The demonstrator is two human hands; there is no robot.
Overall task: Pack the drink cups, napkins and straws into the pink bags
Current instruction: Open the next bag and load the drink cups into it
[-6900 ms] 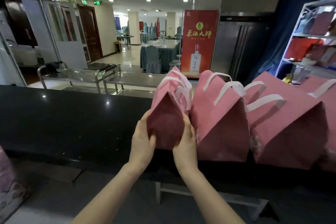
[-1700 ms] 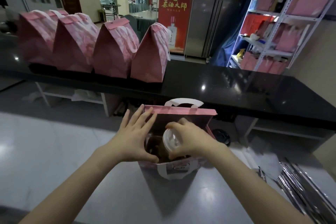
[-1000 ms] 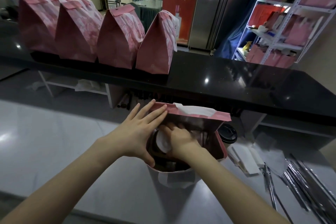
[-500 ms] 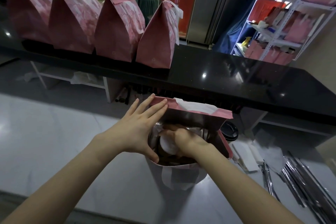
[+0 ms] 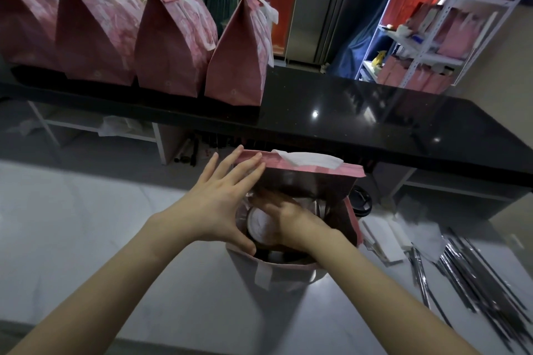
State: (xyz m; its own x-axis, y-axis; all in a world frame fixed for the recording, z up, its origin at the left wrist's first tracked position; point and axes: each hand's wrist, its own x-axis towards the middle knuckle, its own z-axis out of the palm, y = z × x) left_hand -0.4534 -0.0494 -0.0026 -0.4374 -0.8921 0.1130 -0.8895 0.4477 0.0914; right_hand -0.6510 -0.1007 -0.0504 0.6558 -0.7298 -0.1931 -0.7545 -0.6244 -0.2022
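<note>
An open pink bag [image 5: 314,174] with white handles stands on the pale lower counter in front of me. My left hand [image 5: 219,204] lies flat against its left rim, fingers spread, thumb hooked over the near edge. My right hand [image 5: 291,220] reaches down inside the bag and grips a drink cup with a white lid [image 5: 259,225]. More cups show dimly in the bag beside it. To the right lie white napkins [image 5: 383,239] and a spread of wrapped straws [image 5: 473,279].
Several closed pink bags [image 5: 173,37] stand in a row on the black upper counter [image 5: 375,121]. A dark-lidded cup [image 5: 362,204] sits just right of the open bag. A white shelf rack [image 5: 444,17] with pink and red packages stands at the back right.
I turned from the closed bags on the black counter to an open bag on the lower counter. My right hand has lowered the white-lidded cup deeper into it; my left hand stays on the rim.
</note>
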